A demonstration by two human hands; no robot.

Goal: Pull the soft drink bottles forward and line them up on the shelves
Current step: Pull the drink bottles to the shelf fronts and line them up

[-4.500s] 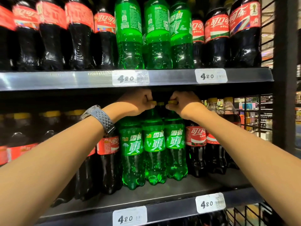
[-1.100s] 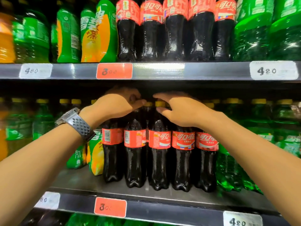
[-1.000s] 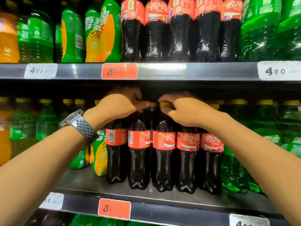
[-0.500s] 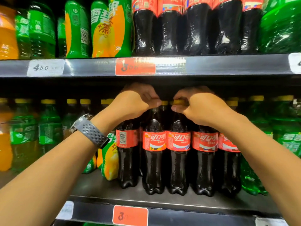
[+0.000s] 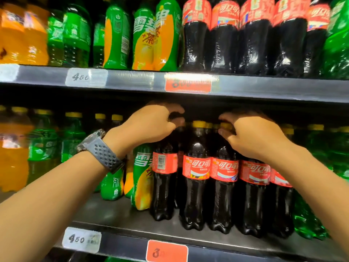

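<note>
On the far left of the lower shelf (image 5: 120, 214) the orange bottles (image 5: 13, 154) and green bottles (image 5: 45, 148) stand well back from the front lip, blurred, so they likely await pulling forward. Next come the green-and-orange tea bottles (image 5: 141, 182), closer to the edge, just beside the cola. The left hand (image 5: 151, 125), a grey-strapped watch (image 5: 102, 150) on its wrist, hovers over the leftmost cola bottle (image 5: 164, 178) with fingers curled and spread open, gripping nothing that can be seen; its fingertips reach toward the necks behind, probably to hook a rear bottle. Between the hands stands a cola bottle (image 5: 196, 176) with a yellow cap (image 5: 198, 124), upright in the front row. The right hand (image 5: 251, 135) is likewise open, fingers bent over the caps near the next cola bottle (image 5: 224, 178); whether a fingertip touches a cap I cannot tell. The cola front row stands near the shelf edge above the red price tag (image 5: 167, 251), fairly even, so this section looks nearly lined up. Farther right, green bottles (image 5: 309, 220) sit beside the cola.
</note>
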